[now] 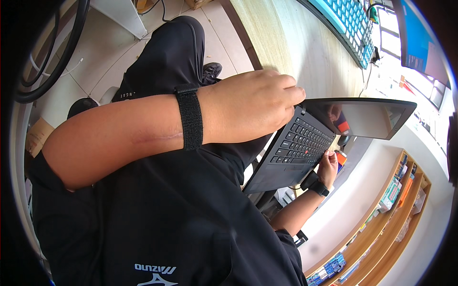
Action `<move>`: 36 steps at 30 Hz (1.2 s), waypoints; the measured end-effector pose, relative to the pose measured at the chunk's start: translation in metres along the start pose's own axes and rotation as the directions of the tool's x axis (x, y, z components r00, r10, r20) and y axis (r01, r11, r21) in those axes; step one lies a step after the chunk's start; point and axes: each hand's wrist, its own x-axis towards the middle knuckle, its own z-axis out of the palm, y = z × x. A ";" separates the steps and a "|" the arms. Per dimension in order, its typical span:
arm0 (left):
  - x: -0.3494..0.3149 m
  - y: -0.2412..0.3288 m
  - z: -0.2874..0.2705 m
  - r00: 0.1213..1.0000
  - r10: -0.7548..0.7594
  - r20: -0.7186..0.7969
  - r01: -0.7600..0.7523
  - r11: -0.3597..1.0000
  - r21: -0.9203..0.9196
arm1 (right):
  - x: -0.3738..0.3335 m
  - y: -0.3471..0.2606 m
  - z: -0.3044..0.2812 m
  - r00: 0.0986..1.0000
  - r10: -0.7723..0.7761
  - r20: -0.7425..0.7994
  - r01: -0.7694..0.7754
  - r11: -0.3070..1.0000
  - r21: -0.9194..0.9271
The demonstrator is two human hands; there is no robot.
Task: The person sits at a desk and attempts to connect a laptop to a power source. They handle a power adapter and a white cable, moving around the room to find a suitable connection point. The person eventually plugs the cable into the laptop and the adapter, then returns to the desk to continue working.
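– how many hands by the laptop (291, 172)?
– two: left hand (255, 104) curled at one edge, right hand (327, 170) fingertips bunched at the opposite one. firm grip? can't tell.
– where's the laptop?
– between them, open, near one table (281, 35).

Black shirt (167, 205): white block lettering (155, 268) low on the front, upside down in view, white emblem (157, 280) just beneath it. Black trousers (167, 52): short row of small white letters (129, 94), also inverted. Laptop (281, 176): pale key marks, too small to read singly. Shelf boxes (390, 195): print illegible.
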 end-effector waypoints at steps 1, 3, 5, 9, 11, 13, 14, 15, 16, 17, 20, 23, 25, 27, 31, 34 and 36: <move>0.000 0.000 0.000 1.000 0.001 -0.003 -0.001 1.000 -0.002 | 0.000 0.000 0.000 1.000 -0.002 -0.004 0.002 1.000 -0.009; 0.001 0.000 0.001 1.000 -0.002 -0.013 0.002 1.000 -0.012 | 0.000 0.000 0.001 1.000 -0.004 -0.006 0.004 1.000 -0.017; 0.001 0.000 0.002 1.000 -0.004 -0.025 0.004 1.000 -0.024 | -0.001 0.000 0.000 1.000 -0.005 -0.003 0.004 1.000 -0.015; 0.002 0.001 0.004 0.999 -0.010 -0.052 0.008 0.999 -0.051 | 0.000 0.001 -0.001 1.000 -0.012 -0.006 0.012 1.000 -0.009; 0.003 0.001 0.004 0.998 -0.014 -0.065 0.010 0.998 -0.067 | 0.001 0.003 -0.002 1.000 -0.012 -0.014 0.012 1.000 -0.001; 0.003 0.000 0.006 0.997 -0.020 -0.080 0.013 0.997 -0.082 | 0.000 0.002 -0.002 1.000 -0.007 0.007 0.007 1.000 0.013; 0.003 0.000 0.007 0.996 -0.017 -0.090 0.010 0.997 -0.079 | 0.000 0.001 -0.002 1.000 -0.004 0.018 0.004 1.000 0.019; 0.003 -0.001 0.008 0.995 -0.013 -0.099 0.006 0.997 -0.077 | -0.001 0.001 -0.002 1.000 -0.007 0.021 0.007 1.000 0.025; 0.003 -0.001 0.008 0.994 -0.010 -0.109 0.002 0.997 -0.075 | -0.001 0.001 -0.001 1.000 -0.010 0.023 0.009 0.999 0.031; 0.003 -0.002 0.009 0.994 -0.011 -0.109 0.002 0.997 -0.080 | -0.001 0.000 -0.001 1.000 -0.013 0.026 0.012 0.999 0.037; 0.003 -0.002 0.007 0.994 -0.016 -0.105 0.006 0.996 -0.092 | -0.002 -0.001 -0.001 0.999 -0.009 0.034 0.008 1.000 0.027; 0.003 -0.002 0.007 0.995 -0.020 -0.103 0.011 0.996 -0.092 | -0.001 -0.001 0.001 1.000 0.000 0.009 0.000 1.000 0.002; 0.003 -0.002 0.006 0.994 -0.018 -0.111 0.008 0.996 -0.093 | -0.001 0.000 0.001 1.000 -0.004 -0.016 0.004 1.000 -0.013; 0.003 -0.002 0.005 0.996 -0.019 -0.093 0.010 0.995 -0.095 | -0.001 0.000 0.002 1.000 -0.008 -0.021 0.008 1.000 -0.010; 0.004 -0.003 0.004 0.997 -0.024 -0.078 0.015 0.994 -0.109 | 0.000 0.003 0.000 1.000 -0.009 -0.021 0.010 1.000 0.030; 0.004 -0.003 0.003 0.997 -0.024 -0.079 0.016 0.994 -0.108 | 0.000 0.001 0.001 1.000 -0.005 -0.010 0.005 1.000 0.017; 0.003 -0.004 0.004 0.996 -0.023 -0.087 0.012 0.993 -0.117 | -0.001 0.000 0.002 1.000 -0.005 -0.007 0.005 1.000 0.014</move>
